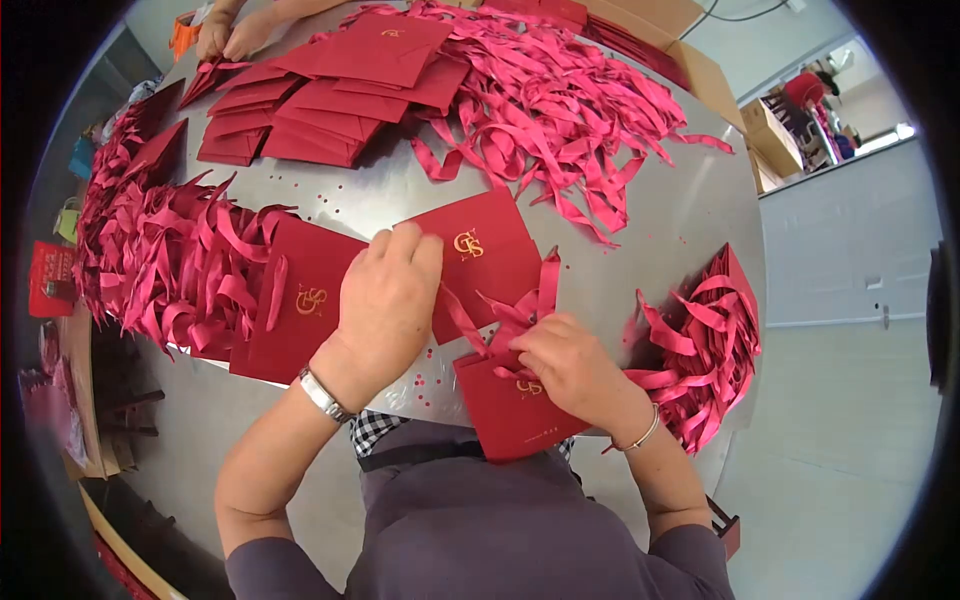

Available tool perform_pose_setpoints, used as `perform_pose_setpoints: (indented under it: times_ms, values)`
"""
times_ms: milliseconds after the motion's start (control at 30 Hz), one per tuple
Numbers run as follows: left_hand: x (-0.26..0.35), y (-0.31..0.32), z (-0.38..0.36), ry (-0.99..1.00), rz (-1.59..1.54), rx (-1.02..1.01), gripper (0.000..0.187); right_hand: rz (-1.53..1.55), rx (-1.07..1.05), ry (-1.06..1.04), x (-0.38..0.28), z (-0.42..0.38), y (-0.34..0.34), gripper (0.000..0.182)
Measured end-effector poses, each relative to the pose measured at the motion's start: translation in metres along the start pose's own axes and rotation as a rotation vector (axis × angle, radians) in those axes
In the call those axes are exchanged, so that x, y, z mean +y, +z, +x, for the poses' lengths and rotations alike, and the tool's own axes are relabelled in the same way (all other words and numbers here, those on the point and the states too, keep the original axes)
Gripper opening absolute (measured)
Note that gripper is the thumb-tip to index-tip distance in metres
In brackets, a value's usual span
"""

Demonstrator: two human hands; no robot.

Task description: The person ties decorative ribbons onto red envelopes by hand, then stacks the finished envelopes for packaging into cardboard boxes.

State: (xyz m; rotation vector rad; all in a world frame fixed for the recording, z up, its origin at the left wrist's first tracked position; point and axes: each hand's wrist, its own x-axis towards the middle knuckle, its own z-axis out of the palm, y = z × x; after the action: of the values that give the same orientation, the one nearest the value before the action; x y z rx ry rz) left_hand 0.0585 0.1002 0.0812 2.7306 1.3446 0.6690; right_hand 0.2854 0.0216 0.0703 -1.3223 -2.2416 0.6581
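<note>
Near the table's front edge, my right hand is closed on a pink ribbon at the top of a red bag with gold lettering. My left hand has its fingers bent together over the left side of another red bag; what they pinch is hidden. That bag lies flat behind the ribboned one. Left of my left hand, a red bag with a gold logo leans against a row of ribboned bags.
A large heap of pink ribbons covers the back of the metal table. Stacked red bags lie beside it. Another person's hands work at the back left. Ribboned bags stand at the right. A cardboard box is behind.
</note>
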Motion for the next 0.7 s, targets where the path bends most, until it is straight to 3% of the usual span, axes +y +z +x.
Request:
perform_pose_setpoints:
  times_ms: [67,100,133,200,300,333,400,500,600,700]
  values:
    - [0.016,-0.006,0.006,-0.049,-0.084,0.108,0.039,0.059,0.093,-0.052,0.006,0.001,-0.005,0.016]
    - [0.028,-0.007,0.001,-0.006,-0.144,0.148,0.04,0.177,0.151,0.129,0.009,-0.001,-0.011,0.018]
    - [0.036,0.004,-0.009,0.025,-0.266,0.067,0.039,0.294,0.207,0.308,0.011,-0.002,-0.017,0.02]
    - [0.055,0.019,-0.017,0.02,-0.479,-0.053,0.035,0.237,0.242,0.383,0.017,0.004,-0.025,0.018]
    - [0.074,0.036,-0.016,-0.01,-0.459,-0.101,0.032,0.043,0.093,0.214,0.035,0.019,-0.021,0.019]
    - [0.077,0.038,-0.015,-0.039,-0.445,-0.127,0.028,0.044,0.095,0.217,0.035,0.025,-0.02,0.019]
    - [0.079,0.04,-0.013,-0.066,-0.427,-0.151,0.024,-0.168,-0.176,0.378,0.034,0.037,-0.02,0.023]
    - [0.077,0.043,-0.014,-0.16,-0.522,-0.233,0.015,-0.152,-0.303,0.437,0.032,0.048,-0.023,0.025]
    - [0.077,0.046,-0.015,-0.205,-0.669,-0.16,0.012,-0.183,-0.407,0.428,0.035,0.052,-0.021,0.024]
    - [0.08,0.039,-0.012,-0.238,-0.702,-0.239,0.016,-0.119,-0.384,0.387,0.046,0.049,-0.013,0.021]
